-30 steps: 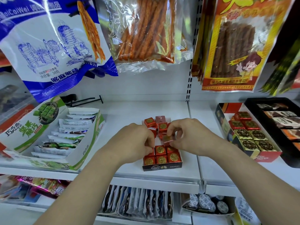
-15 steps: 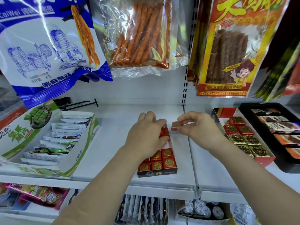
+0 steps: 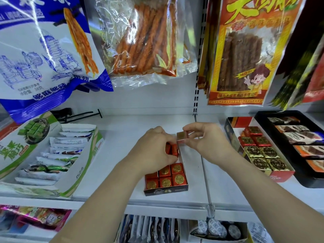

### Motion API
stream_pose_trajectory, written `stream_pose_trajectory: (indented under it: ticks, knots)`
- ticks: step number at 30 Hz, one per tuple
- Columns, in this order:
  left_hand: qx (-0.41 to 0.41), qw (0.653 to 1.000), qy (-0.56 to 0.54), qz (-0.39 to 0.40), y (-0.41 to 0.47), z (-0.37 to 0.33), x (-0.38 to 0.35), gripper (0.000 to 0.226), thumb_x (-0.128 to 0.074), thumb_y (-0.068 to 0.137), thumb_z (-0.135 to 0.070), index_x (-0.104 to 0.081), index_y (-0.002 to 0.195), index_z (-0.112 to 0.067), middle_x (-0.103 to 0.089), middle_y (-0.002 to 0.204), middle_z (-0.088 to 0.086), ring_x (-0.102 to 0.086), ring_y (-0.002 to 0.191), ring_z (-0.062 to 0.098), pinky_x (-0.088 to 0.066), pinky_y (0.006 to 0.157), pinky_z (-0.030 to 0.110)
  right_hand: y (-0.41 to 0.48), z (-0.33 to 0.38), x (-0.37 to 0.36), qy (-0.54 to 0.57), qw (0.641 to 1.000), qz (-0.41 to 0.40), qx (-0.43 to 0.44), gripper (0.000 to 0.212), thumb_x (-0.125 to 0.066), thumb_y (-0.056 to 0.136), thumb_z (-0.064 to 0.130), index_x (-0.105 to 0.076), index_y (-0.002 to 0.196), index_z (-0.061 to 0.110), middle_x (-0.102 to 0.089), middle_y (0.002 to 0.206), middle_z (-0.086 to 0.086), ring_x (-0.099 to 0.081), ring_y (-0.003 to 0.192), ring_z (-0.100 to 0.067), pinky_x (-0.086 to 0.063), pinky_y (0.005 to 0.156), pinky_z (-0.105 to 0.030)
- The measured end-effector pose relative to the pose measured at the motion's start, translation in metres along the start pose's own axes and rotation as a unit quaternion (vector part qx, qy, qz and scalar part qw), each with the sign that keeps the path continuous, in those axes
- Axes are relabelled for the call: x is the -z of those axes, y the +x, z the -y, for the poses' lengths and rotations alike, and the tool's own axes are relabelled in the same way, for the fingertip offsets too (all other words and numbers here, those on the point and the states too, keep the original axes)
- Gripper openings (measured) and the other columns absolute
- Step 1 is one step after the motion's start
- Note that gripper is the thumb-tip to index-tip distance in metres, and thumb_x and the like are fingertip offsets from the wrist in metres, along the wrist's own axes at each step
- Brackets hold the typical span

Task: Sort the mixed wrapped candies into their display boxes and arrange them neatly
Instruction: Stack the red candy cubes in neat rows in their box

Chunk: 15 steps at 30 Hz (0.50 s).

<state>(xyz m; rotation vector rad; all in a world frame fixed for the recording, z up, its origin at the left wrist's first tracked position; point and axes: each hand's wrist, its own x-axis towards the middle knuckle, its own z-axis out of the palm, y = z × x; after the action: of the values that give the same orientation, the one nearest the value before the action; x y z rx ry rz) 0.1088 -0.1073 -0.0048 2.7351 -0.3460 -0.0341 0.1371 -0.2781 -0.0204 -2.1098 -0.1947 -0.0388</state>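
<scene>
Box (image 3: pixel 165 189) front rows lay filled; left hand (image 3: pixel 154 153) gripped red candies (image 3: pixel 173 151), right hand (image 3: pixel 208 142) pinched loose candy (image 3: pixel 181 138); back seemingly unfinished.

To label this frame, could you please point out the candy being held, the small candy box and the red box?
held candy (image 3: pixel 181 137): head view, its upper face.
small candy box (image 3: pixel 165 190): head view, its dark front wall.
red box (image 3: pixel 282 177): head view, its front wall.
</scene>
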Motion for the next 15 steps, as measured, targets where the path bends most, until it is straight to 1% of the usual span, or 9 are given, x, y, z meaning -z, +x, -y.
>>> stream_pose_trajectory:
  ticks: [3,5,8,9,12,15]
  knots:
    - [0.003,1.000,-0.010,0.016,-0.002,0.002,0.004,0.030,-0.076,0.076,-0.037,-0.069,0.105,-0.033,-0.047,0.100,-0.011,-0.048,0.096,0.008,-0.043,0.084,0.024,-0.001,0.004,-0.003,-0.061,0.997,0.012,0.039,0.028,-0.073,0.080,0.013,-0.070,0.107,0.017,-0.066,0.092,0.008,-0.063,0.083,-0.006,-0.049,0.075,-0.016]
    - [0.008,1.000,-0.010,0.024,-0.003,0.003,0.008,0.030,-0.078,0.074,-0.036,-0.070,0.103,-0.031,-0.049,0.094,-0.013,-0.050,0.089,0.007,-0.043,0.078,0.023,-0.001,0.007,-0.006,-0.091,0.994,0.016,0.062,0.028,-0.071,0.081,0.014,-0.070,0.109,0.017,-0.064,0.094,0.009,-0.061,0.083,-0.006,-0.048,0.076,-0.015]
    - [0.018,0.999,-0.013,0.038,-0.005,0.004,0.014,0.030,-0.078,0.074,-0.035,-0.071,0.102,-0.027,-0.054,0.085,-0.014,-0.052,0.079,0.004,-0.046,0.071,0.022,-0.003,0.009,-0.008,-0.132,0.987,0.025,0.093,0.022,-0.067,0.086,0.018,-0.071,0.107,0.018,-0.059,0.096,0.006,-0.059,0.081,-0.008,-0.042,0.070,-0.011]
    - [0.020,0.999,-0.016,0.042,-0.006,0.004,0.015,0.030,-0.078,0.074,-0.035,-0.072,0.101,-0.027,-0.055,0.083,-0.014,-0.053,0.078,0.002,-0.047,0.070,0.022,-0.003,0.009,-0.009,-0.149,0.983,0.030,0.106,0.021,-0.066,0.086,0.018,-0.072,0.105,0.019,-0.059,0.097,0.004,-0.059,0.081,-0.010,-0.043,0.071,-0.013]
    - [0.030,0.998,-0.040,0.045,-0.009,0.004,0.017,0.026,-0.079,0.073,-0.033,-0.072,0.097,-0.027,-0.060,0.080,-0.017,-0.056,0.075,-0.001,-0.047,0.067,0.018,-0.004,0.010,-0.013,-0.192,0.971,0.047,0.133,0.022,-0.065,0.085,0.015,-0.071,0.105,0.024,-0.060,0.099,0.002,-0.059,0.083,-0.013,-0.049,0.077,-0.025]
    - [0.047,0.994,-0.090,0.030,-0.010,0.007,0.020,0.022,-0.080,0.071,-0.030,-0.071,0.090,-0.030,-0.065,0.078,-0.017,-0.060,0.071,-0.002,-0.050,0.068,0.018,-0.006,0.012,-0.019,-0.243,0.957,0.069,0.145,0.022,-0.061,0.085,0.015,-0.070,0.104,0.021,-0.059,0.101,0.001,-0.058,0.088,-0.017,-0.051,0.079,-0.032]
